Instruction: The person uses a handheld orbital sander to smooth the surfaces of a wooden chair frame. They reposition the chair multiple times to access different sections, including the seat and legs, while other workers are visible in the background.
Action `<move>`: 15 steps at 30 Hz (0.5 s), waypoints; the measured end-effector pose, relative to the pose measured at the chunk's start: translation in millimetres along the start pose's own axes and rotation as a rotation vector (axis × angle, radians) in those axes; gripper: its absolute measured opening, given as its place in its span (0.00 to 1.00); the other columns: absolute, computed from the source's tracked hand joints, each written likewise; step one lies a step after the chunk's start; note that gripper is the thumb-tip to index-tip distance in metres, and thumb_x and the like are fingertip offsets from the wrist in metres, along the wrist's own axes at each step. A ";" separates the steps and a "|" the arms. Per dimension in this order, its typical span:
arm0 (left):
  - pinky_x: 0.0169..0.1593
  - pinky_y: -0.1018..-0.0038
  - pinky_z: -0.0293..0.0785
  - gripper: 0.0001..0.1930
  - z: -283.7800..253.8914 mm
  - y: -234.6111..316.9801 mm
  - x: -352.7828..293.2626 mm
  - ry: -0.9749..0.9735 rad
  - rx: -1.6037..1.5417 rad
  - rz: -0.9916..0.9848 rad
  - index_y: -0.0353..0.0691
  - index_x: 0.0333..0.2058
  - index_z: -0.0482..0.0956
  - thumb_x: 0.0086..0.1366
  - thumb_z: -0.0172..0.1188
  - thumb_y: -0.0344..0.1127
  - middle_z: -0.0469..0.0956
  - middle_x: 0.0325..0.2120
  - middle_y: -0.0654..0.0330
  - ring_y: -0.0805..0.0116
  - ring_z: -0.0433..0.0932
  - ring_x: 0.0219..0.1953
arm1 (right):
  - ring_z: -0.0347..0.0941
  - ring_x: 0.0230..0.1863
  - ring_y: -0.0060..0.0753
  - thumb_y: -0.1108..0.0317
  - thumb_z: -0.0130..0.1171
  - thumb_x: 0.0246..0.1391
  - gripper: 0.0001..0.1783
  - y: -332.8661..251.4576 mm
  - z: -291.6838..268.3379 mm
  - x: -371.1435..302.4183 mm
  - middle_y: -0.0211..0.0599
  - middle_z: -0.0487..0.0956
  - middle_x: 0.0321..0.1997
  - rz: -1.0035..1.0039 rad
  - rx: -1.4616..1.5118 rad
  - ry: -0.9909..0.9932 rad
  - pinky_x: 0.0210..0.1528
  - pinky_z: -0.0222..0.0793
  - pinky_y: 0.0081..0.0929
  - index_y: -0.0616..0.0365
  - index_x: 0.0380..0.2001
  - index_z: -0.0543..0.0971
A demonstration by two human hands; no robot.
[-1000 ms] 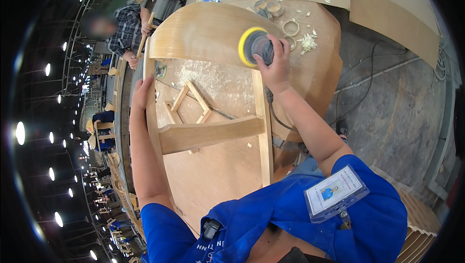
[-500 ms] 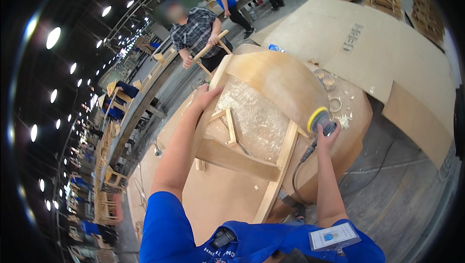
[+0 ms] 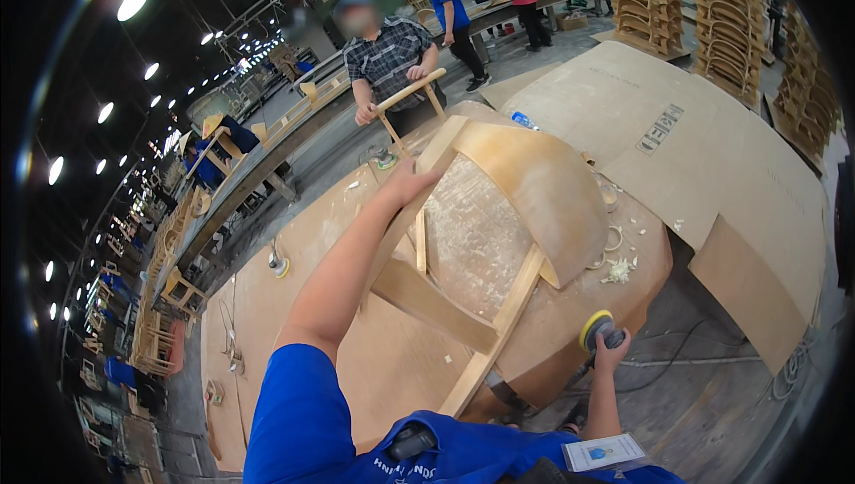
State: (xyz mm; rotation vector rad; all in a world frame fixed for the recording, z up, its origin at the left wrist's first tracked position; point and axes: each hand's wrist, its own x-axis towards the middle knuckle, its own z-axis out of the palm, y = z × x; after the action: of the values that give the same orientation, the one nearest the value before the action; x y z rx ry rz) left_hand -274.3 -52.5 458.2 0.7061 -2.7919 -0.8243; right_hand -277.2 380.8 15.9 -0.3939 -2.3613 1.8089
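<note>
A wooden chair frame point(image 3: 434, 309) with a broad curved back panel point(image 3: 557, 190) lies tilted on the worktable. My left hand point(image 3: 413, 183) grips the frame's upper left post point(image 3: 445, 141), the fingers wrapped behind the wood. In my right hand point(image 3: 611, 352) is a round orbital sander point(image 3: 608, 334) with a yellow-edged pad. The sander is off the wood, held over the table's near right edge, pad turned to the left. Its hose runs down beside my wrist. Pale dust lies on the tabletop behind the frame.
The worktable point(image 3: 294, 333) carries wood shavings point(image 3: 619, 270), tape rings and another sander point(image 3: 280, 263). Opposite, a person in a checked shirt point(image 3: 392, 61) holds a wooden frame piece point(image 3: 411, 90). Cardboard sheets point(image 3: 686, 154) lie at the right, before stacked chair parts point(image 3: 726, 30).
My right hand has drawn the sander off the curved panel, down toward me. My left hand stays on the post. The whole view has shifted a little.
</note>
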 end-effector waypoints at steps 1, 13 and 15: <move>0.53 0.66 0.71 0.38 0.0 2.5 -0.7 0.014 0.018 -0.005 0.29 0.53 0.75 0.52 0.63 0.57 0.79 0.45 0.43 0.56 0.79 0.47 | 0.62 0.61 0.54 0.70 0.74 0.39 0.42 4.7 -5.4 -0.6 0.52 0.66 0.59 -0.003 -0.028 0.003 0.64 0.58 0.43 0.59 0.59 0.65; 0.55 0.65 0.69 0.44 7.2 0.3 5.2 0.018 0.058 -0.051 0.24 0.53 0.71 0.51 0.62 0.62 0.76 0.49 0.38 0.51 0.77 0.50 | 0.63 0.60 0.55 0.71 0.74 0.36 0.43 23.0 -24.3 -11.0 0.51 0.67 0.57 0.019 -0.106 -0.048 0.64 0.58 0.43 0.57 0.58 0.65; 0.55 0.65 0.69 0.44 6.3 3.0 2.3 0.014 0.044 -0.040 0.24 0.53 0.71 0.51 0.62 0.62 0.76 0.49 0.38 0.52 0.77 0.51 | 0.63 0.60 0.55 0.71 0.74 0.36 0.43 21.6 -23.4 -12.4 0.51 0.66 0.57 0.013 -0.106 -0.050 0.64 0.58 0.43 0.57 0.58 0.65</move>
State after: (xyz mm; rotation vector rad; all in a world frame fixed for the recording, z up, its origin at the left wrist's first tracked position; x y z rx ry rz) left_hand -279.2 -48.3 454.6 0.7741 -2.8000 -0.7638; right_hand -256.4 404.1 1.9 -0.3823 -2.5010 1.7239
